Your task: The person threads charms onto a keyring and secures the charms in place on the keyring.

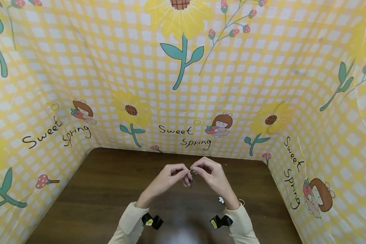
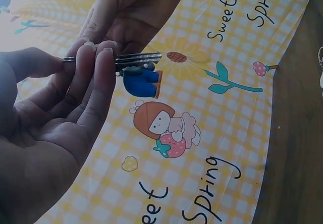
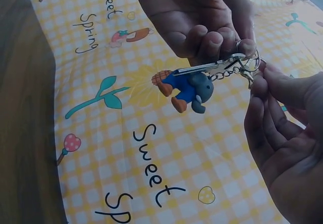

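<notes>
- Keys [image 3: 212, 66] are up in the air between my two hands, above the tabletop [image 1: 109, 176], together with their ring [image 3: 259, 61], a short chain [image 3: 225, 74] and an elephant charm [image 3: 194, 93] in blue trousers.
- My left hand [image 1: 169, 178] has its fingers curled and pinches the keys close to the ring; the blades stick out past my fingertips, with the charm just beside them.
- My right hand [image 1: 215, 174] pinches the ring at its edge between thumb and forefinger; whether a nail sits in a split of the wire is too small for me to tell.
- I'd judge the step in hand to be fine work at the ring, one hand steadying the keys while the other handles the metal. Everything looks linked at this moment.
- To my mind the next move calls for a firm left pinch and small, careful right fingertip work, so that nothing slips or swings.
- A white trinket [image 1: 221, 200] lies on the tabletop near my right forearm, well apart from the keys.
</notes>
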`<state>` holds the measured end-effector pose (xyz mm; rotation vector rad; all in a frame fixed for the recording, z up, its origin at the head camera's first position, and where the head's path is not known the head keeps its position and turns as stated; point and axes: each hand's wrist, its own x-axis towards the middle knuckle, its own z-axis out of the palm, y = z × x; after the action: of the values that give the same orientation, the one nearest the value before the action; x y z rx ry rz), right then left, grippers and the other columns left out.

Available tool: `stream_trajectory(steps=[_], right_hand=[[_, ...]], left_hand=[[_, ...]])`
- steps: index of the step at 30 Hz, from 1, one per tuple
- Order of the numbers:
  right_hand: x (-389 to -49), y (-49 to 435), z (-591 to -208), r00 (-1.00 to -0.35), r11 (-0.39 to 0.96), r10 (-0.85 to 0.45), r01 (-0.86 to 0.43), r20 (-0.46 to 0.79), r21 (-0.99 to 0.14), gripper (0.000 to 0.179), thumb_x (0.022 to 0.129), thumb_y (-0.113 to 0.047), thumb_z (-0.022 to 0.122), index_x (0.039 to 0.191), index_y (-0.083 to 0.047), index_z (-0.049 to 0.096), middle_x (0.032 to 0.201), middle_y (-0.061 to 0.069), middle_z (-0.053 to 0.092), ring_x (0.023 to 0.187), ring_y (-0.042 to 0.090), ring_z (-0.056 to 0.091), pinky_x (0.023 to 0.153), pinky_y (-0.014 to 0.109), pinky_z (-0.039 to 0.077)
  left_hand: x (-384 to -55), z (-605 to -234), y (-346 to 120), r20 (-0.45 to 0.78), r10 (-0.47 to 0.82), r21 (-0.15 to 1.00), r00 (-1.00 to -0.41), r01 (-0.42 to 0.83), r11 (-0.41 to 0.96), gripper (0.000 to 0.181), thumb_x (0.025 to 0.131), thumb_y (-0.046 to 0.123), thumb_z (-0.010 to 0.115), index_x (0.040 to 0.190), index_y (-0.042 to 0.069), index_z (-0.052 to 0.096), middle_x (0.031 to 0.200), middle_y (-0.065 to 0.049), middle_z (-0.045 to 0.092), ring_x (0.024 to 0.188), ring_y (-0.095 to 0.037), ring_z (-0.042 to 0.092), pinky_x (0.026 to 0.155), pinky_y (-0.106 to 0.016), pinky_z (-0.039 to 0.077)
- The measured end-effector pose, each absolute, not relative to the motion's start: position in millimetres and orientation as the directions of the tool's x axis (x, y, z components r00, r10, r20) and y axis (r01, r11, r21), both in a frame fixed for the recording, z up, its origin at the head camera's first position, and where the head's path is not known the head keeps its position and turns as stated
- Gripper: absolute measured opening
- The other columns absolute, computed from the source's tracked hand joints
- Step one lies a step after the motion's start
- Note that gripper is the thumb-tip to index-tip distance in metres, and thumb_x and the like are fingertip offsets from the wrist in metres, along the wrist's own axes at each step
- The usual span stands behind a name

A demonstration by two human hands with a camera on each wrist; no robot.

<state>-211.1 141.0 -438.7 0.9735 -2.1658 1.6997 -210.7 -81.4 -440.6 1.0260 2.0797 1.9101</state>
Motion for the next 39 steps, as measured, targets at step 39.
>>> stream_trajectory(steps=[39], right_hand=[[-210.4, 138.2, -438.8, -0.771, 0.108, -0.391, -0.581, 0.503, -0.807, 0.012, 0.104, 0.002, 0.064, 0.105, -0.003, 0.074, 0.094, 0.013, 0.074, 0.078, 0.010, 0.065, 0.064, 0.024, 0.052]], left_hand=[[-210.1, -445.4, -83.9, 0.326, 0.445, 0.934, -0.834, 0.358, -0.012, 0.007, 0.103, 0.001, 0.067, 0.103, -0.006, 0.066, 0.089, -0.017, 0.073, 0.079, -0.014, 0.072, 0.073, -0.031, 0.062]])
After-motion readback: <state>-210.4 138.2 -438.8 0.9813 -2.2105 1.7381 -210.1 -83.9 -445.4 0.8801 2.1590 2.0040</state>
